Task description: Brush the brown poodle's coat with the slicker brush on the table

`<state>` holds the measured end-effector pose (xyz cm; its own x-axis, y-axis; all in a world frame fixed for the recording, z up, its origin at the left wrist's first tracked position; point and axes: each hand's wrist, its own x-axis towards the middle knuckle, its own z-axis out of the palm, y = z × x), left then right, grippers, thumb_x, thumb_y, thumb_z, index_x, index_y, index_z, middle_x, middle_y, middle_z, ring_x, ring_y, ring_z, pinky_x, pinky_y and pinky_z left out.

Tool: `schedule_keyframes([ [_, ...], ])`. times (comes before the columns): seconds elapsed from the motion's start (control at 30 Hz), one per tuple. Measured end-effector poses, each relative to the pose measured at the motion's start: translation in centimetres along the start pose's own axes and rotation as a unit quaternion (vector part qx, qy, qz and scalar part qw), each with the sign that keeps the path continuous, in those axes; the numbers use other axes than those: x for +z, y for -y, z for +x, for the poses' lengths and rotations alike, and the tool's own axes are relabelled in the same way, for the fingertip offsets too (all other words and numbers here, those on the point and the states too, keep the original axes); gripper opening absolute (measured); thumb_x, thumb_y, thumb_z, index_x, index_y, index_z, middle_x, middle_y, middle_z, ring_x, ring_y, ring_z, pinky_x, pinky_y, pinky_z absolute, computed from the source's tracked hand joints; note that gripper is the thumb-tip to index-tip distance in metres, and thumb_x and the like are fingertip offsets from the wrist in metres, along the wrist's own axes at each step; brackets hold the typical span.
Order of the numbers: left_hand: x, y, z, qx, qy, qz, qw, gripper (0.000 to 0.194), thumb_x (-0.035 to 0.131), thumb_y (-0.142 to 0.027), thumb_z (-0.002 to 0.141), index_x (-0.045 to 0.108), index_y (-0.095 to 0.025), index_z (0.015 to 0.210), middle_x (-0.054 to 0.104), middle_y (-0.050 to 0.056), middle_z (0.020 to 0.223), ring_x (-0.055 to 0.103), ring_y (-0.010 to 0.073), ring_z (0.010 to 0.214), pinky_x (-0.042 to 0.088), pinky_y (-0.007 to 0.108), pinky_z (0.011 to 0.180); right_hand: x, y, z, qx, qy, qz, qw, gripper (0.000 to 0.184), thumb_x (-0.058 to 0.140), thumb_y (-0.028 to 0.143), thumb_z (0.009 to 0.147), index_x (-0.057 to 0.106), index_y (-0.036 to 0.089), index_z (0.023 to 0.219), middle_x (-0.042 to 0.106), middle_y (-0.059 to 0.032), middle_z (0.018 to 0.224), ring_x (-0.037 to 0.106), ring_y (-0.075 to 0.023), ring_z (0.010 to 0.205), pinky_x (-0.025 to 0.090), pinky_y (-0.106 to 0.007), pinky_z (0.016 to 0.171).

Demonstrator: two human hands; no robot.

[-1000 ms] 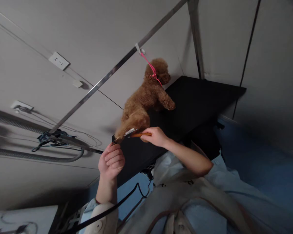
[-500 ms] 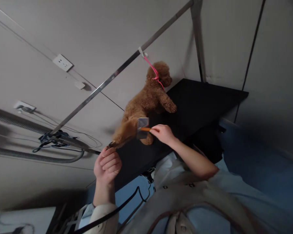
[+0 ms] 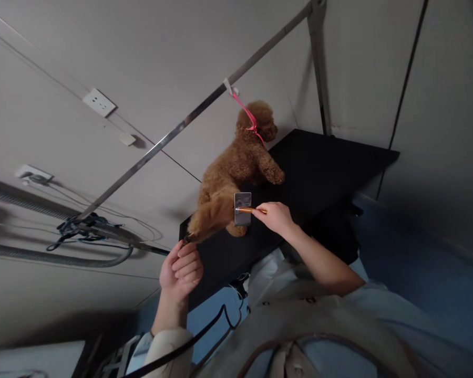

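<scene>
We see the bare left hand (image 3: 181, 270) with its thumb and index finger pinching the dark end of the raised hind paw (image 3: 188, 239) of a small, curly-haired brown dog (image 3: 236, 157). The other fingers of that hand are curled together towards the palm. The paw lies right at the fingertips, and the leg stretches from them up towards the body.

In the bare right hand (image 3: 275, 216) we see the fingers closed, pinching the end of the slim orange handle of a flat, rectangular grey brush (image 3: 243, 202). The brush head lies just beyond these fingertips, on the side towards the left hand, overlapping the dog's hindquarters in our view; we cannot tell whether it touches the fur.

Between and beyond the 2 hands, the dog stands on a black, flat tabletop (image 3: 323, 157), its head well apart from the fingers of both. Beyond its back, from a small white clip (image 3: 229, 88) on a long silver metal bar (image 3: 157, 147), a bright pink loop (image 3: 248, 116) runs to its neck. Farther out past the left fingers we see 2 white wall sockets (image 3: 99, 102) and a ribbed grey hose (image 3: 82, 260) beside tangled dark cords (image 3: 82, 226).
</scene>
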<state>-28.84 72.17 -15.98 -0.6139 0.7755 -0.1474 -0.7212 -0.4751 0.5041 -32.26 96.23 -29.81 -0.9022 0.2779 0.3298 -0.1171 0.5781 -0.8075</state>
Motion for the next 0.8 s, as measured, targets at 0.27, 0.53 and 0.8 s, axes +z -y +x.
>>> schedule_keyframes([
  [0.27, 0.4, -0.1, -0.6, 0.016, 0.013, 0.042, 0.999, 0.033, 0.038, -0.019, 0.093, 0.026, -0.019, 0.062, 0.022, -0.01, 0.042, 0.014, 0.0026, 0.032, 0.011, 0.012, 0.032, -0.1, 2.9, 0.1, -0.141, 0.06, 0.076, 0.985, 0.023, 0.058, 0.041, 0.086, 0.075, 0.026, 0.082, 0.074, -0.0009, 0.084, 0.066, -0.016, 0.082, 0.039, -0.024, 0.068],
  [0.53, 0.5, -0.7, -0.5, 0.028, 0.03, 0.056, 0.998, 0.033, 0.038, -0.019, 0.092, 0.027, -0.019, 0.062, 0.024, -0.01, 0.042, 0.015, 0.0034, 0.03, 0.014, 0.014, 0.032, -0.6, 0.2, 0.0, -0.058, -0.004, -0.01, 0.998, 0.027, 0.054, 0.04, 0.089, 0.074, 0.024, 0.083, 0.073, -0.0044, 0.083, 0.064, -0.0172, 0.08, 0.038, -0.026, 0.068],
  [0.8, 0.3, -0.3, -0.5, 0.028, 0.025, 0.043, 0.998, 0.034, 0.038, -0.018, 0.092, 0.025, -0.019, 0.061, 0.023, -0.01, 0.041, 0.013, 0.0023, 0.03, 0.012, 0.012, 0.031, 1.5, -2.6, 0.0, 0.011, -0.004, -0.028, 1.0, 0.028, 0.053, 0.042, 0.09, 0.074, 0.024, 0.085, 0.073, -0.004, 0.084, 0.063, -0.0174, 0.08, 0.039, -0.026, 0.068],
])
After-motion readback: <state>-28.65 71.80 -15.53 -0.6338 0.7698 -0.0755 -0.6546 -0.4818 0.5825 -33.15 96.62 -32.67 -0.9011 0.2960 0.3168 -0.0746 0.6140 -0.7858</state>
